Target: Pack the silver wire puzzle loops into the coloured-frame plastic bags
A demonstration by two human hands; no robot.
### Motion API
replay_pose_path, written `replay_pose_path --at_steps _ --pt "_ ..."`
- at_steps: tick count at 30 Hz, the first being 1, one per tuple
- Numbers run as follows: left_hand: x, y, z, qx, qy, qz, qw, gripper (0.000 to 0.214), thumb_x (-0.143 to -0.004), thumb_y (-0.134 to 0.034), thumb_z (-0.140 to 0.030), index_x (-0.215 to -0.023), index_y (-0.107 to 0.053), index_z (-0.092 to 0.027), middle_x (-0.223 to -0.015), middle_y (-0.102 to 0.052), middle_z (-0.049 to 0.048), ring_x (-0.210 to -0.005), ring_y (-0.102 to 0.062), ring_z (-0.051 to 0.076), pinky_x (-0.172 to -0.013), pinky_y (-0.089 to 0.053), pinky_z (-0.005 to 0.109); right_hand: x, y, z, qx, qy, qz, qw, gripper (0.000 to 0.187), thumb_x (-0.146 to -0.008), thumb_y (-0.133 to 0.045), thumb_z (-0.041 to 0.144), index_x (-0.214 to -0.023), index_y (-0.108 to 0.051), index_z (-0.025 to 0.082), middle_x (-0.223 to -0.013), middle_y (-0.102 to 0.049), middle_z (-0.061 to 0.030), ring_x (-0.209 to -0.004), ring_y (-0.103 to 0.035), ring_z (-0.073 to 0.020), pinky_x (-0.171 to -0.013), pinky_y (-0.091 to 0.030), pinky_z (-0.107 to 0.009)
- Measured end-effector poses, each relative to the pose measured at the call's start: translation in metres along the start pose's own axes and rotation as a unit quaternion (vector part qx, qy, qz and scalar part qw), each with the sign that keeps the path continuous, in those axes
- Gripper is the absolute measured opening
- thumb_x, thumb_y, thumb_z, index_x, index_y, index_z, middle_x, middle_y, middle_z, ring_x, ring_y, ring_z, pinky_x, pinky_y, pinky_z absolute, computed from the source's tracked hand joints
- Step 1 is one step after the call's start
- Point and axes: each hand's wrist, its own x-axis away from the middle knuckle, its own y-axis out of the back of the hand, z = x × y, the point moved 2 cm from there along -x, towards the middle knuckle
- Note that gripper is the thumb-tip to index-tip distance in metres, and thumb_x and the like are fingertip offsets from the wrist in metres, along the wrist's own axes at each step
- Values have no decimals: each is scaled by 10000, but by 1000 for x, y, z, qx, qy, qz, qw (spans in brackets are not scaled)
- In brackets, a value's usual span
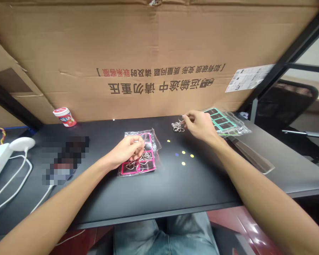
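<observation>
My left hand [129, 151] rests curled on a pink card in a clear plastic bag [149, 141], its fingers closed on thin silver wire loops [139, 163] that lie on the card. My right hand [199, 124] reaches further back on the black desk [154, 191] and pinches a small silver ring from a little pile of metal clips [177, 126]. A green card in another clear bag [224, 122] lies just right of that hand.
A large cardboard sheet [154, 60] stands along the back of the desk. A small white and red tub [64, 117] sits at the back left. White cables and a white device [18, 145] lie at the left. Several small coloured dots [184, 157] are mid-desk. A clear ruler [252, 156] lies right.
</observation>
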Motion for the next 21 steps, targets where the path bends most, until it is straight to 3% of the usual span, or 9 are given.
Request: replay_pose_path --at_steps 2,6,10,14,21 --pt "-1 0 1 1 -1 0 1000 88 -924 -601 -222 -850 -556 -207 -632 -607 -25 -473 -477 59 -435 -334 154 0 1 2 -101 -13 -17 995 315 -1028 -644 492 -945 -764 213 -872 -843 -96 -767 -803 -266 -809 -643 -416" --pt "-1 1 2 2 -3 1 1000 83 -914 -611 -227 -852 -560 -207 -642 -610 -20 -485 -489 64 -440 -341 159 -2 5 6 -283 -7 -78 956 445 -977 -692 666 -974 -728 223 -930 -846 -112 -775 -810 -249 -785 -692 -422" --pt "-1 1 2 -1 -4 -1 1000 87 -919 -608 -235 -852 -561 -207 -642 -609 -19 -486 -489 66 -441 -338 162 -2 6 11 -318 -1 -32 948 499 -901 -778 713 -915 -708 220 -856 -824 -102 -741 -806 -241 -785 -709 -426" --pt "0 0 1 -2 -4 -1 1000 99 -909 -622 -240 -841 -559 -206 -638 -610 -17 -478 -481 65 -434 -335 161 0 10 17 -389 -8 -42 920 490 -921 -764 713 -926 -665 234 -857 -813 -81 -764 -822 -237 -802 -720 -432" --pt "-1 0 1 0 -1 -4 1000 77 -908 -608 -222 -846 -564 -209 -629 -605 -26 -481 -488 66 -440 -352 159 5 7 29 -420 -35 17 907 491 -900 -791 712 -923 -645 244 -886 -823 -73 -799 -833 -238 -789 -726 -409"
